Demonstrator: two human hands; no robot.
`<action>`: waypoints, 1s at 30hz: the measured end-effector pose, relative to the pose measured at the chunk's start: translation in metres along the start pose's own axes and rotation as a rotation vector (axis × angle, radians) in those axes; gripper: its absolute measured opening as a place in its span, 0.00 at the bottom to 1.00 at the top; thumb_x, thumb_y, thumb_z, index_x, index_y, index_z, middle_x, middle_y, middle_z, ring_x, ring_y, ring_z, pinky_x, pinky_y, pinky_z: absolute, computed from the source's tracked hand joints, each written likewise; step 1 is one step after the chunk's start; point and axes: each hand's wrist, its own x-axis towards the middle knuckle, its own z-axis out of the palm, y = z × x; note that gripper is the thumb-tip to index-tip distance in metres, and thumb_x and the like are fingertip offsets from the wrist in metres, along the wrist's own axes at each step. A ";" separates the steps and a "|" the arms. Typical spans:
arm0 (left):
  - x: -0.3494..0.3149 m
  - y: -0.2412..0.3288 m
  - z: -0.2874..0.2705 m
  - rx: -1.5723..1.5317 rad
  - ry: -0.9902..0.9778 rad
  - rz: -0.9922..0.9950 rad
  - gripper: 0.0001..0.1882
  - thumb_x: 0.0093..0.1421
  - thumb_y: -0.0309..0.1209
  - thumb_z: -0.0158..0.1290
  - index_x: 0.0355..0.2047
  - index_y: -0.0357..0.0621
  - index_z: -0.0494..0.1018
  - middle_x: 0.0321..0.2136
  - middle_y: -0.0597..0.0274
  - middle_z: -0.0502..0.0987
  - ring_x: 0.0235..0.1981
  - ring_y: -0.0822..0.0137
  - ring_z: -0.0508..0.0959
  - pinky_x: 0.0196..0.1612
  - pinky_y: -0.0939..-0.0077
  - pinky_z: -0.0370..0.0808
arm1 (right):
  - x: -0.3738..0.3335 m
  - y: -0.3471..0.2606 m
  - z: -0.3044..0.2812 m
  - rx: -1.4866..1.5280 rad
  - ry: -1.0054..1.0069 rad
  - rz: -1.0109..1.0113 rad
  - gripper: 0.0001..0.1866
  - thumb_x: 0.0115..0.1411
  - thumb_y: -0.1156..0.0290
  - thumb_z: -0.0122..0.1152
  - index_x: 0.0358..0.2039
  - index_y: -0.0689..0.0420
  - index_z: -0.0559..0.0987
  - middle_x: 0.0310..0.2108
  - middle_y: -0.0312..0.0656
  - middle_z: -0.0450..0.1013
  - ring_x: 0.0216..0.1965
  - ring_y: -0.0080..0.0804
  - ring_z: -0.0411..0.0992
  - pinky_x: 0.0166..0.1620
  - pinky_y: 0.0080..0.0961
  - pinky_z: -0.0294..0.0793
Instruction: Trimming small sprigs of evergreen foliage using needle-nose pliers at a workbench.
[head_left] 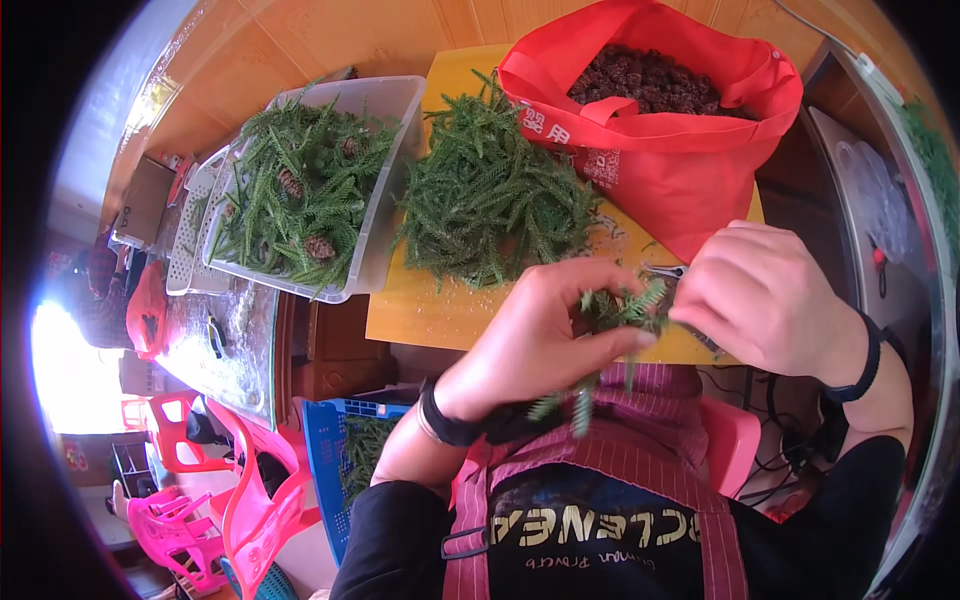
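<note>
My left hand is closed on a small bunch of green artificial pine sprigs, whose tips stick out above the thumb and hang below the palm. Close on the right, the fingers of my right hand are pinched together at the edge of the bunch; whatever they grip is hidden. A metal tool tip shows beside the right fingers, and I cannot tell whether that hand holds it. Just beyond both hands, a loose heap of green sprigs lies on the yellow board.
A red bag full of brown pine cones stands at the back right. Left of the heap, a clear plastic bin holds sprigs with several cones. Pliers lie on a glass-topped table. A blue crate and pink chairs are lower left.
</note>
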 end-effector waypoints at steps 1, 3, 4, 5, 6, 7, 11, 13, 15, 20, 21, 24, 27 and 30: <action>0.000 0.000 0.004 0.188 0.103 0.161 0.09 0.47 0.20 0.59 0.31 0.38 0.72 0.29 0.66 0.74 0.32 0.77 0.73 0.34 0.82 0.71 | -0.002 -0.001 0.002 -0.015 -0.003 0.130 0.12 0.42 0.76 0.65 0.28 0.60 0.73 0.21 0.40 0.68 0.22 0.38 0.69 0.25 0.28 0.66; -0.004 0.003 0.014 0.431 0.251 0.367 0.10 0.47 0.20 0.59 0.31 0.39 0.73 0.28 0.66 0.74 0.32 0.77 0.73 0.33 0.81 0.71 | -0.005 -0.003 0.004 0.111 -0.029 0.255 0.11 0.43 0.76 0.64 0.29 0.60 0.73 0.22 0.40 0.68 0.22 0.37 0.69 0.25 0.27 0.66; -0.005 0.004 0.011 0.433 0.252 0.366 0.10 0.47 0.20 0.59 0.31 0.39 0.73 0.28 0.66 0.74 0.32 0.77 0.73 0.33 0.81 0.71 | -0.006 -0.003 0.004 0.235 -0.057 0.380 0.10 0.44 0.77 0.63 0.29 0.60 0.73 0.22 0.40 0.69 0.22 0.37 0.69 0.25 0.27 0.67; -0.004 0.003 0.005 0.199 0.109 0.132 0.09 0.47 0.19 0.58 0.31 0.38 0.73 0.29 0.65 0.74 0.33 0.77 0.73 0.34 0.81 0.71 | -0.006 -0.003 0.004 0.236 -0.058 0.383 0.10 0.44 0.77 0.63 0.29 0.60 0.73 0.22 0.40 0.69 0.22 0.37 0.69 0.25 0.27 0.67; -0.003 0.003 0.000 -0.035 -0.035 -0.101 0.09 0.48 0.19 0.58 0.31 0.37 0.73 0.30 0.65 0.75 0.33 0.77 0.73 0.34 0.80 0.71 | -0.006 -0.004 0.003 0.264 -0.038 0.327 0.10 0.44 0.77 0.63 0.29 0.59 0.73 0.23 0.40 0.69 0.23 0.37 0.69 0.25 0.27 0.67; 0.000 0.006 -0.005 -0.275 -0.123 -0.234 0.09 0.48 0.20 0.59 0.31 0.36 0.72 0.31 0.65 0.75 0.32 0.77 0.73 0.35 0.82 0.71 | -0.006 -0.004 0.003 0.292 -0.018 0.272 0.10 0.44 0.76 0.64 0.29 0.59 0.73 0.24 0.40 0.70 0.23 0.37 0.69 0.25 0.28 0.67; 0.002 -0.009 -0.007 -0.602 -0.313 -0.169 0.11 0.52 0.22 0.58 0.36 0.36 0.72 0.27 0.70 0.74 0.30 0.81 0.72 0.35 0.86 0.69 | -0.004 0.004 0.007 0.137 0.119 -0.028 0.11 0.44 0.75 0.65 0.30 0.58 0.73 0.24 0.39 0.70 0.23 0.37 0.69 0.26 0.28 0.68; 0.003 -0.011 -0.006 -0.630 -0.325 -0.168 0.11 0.52 0.22 0.58 0.36 0.36 0.72 0.27 0.70 0.74 0.30 0.81 0.71 0.34 0.86 0.69 | -0.003 0.005 0.003 0.100 0.079 -0.125 0.11 0.44 0.74 0.65 0.29 0.58 0.73 0.23 0.39 0.69 0.22 0.38 0.69 0.25 0.29 0.68; 0.004 -0.009 -0.004 -0.660 -0.336 -0.167 0.11 0.51 0.23 0.58 0.36 0.36 0.72 0.28 0.70 0.75 0.29 0.82 0.71 0.33 0.86 0.69 | -0.003 -0.001 -0.005 0.015 0.025 -0.062 0.11 0.43 0.75 0.65 0.28 0.58 0.73 0.22 0.39 0.69 0.22 0.38 0.69 0.25 0.29 0.67; -0.002 0.000 0.014 0.323 0.182 0.283 0.12 0.44 0.21 0.59 0.31 0.37 0.72 0.30 0.56 0.75 0.33 0.65 0.76 0.36 0.77 0.71 | -0.006 -0.006 0.004 -0.019 -0.017 0.257 0.10 0.43 0.76 0.64 0.26 0.59 0.72 0.20 0.40 0.69 0.22 0.39 0.69 0.25 0.30 0.67; -0.002 0.000 0.016 0.395 0.230 0.349 0.12 0.44 0.21 0.60 0.31 0.38 0.73 0.30 0.54 0.75 0.33 0.62 0.76 0.36 0.76 0.71 | -0.009 -0.004 0.005 0.026 -0.008 0.265 0.11 0.42 0.77 0.64 0.27 0.59 0.72 0.20 0.39 0.69 0.21 0.39 0.69 0.25 0.30 0.67; 0.001 0.001 -0.001 -0.156 -0.092 -0.171 0.11 0.48 0.20 0.59 0.33 0.35 0.72 0.31 0.62 0.76 0.32 0.74 0.75 0.35 0.82 0.71 | -0.008 -0.003 0.006 0.101 0.041 0.200 0.11 0.42 0.77 0.64 0.27 0.59 0.72 0.21 0.38 0.69 0.21 0.38 0.69 0.25 0.29 0.67; 0.004 -0.004 -0.005 -0.523 -0.227 -0.221 0.11 0.49 0.21 0.59 0.33 0.35 0.72 0.29 0.65 0.75 0.31 0.79 0.73 0.35 0.84 0.71 | -0.007 0.000 0.004 0.126 0.070 0.061 0.12 0.42 0.75 0.65 0.28 0.58 0.73 0.21 0.38 0.69 0.21 0.37 0.69 0.24 0.27 0.68; 0.004 -0.013 -0.003 -0.629 -0.301 -0.212 0.10 0.49 0.22 0.60 0.33 0.35 0.72 0.29 0.65 0.75 0.30 0.79 0.73 0.35 0.84 0.71 | -0.005 0.004 -0.001 0.127 0.037 -0.046 0.11 0.42 0.74 0.66 0.27 0.57 0.73 0.22 0.37 0.69 0.22 0.36 0.70 0.23 0.27 0.67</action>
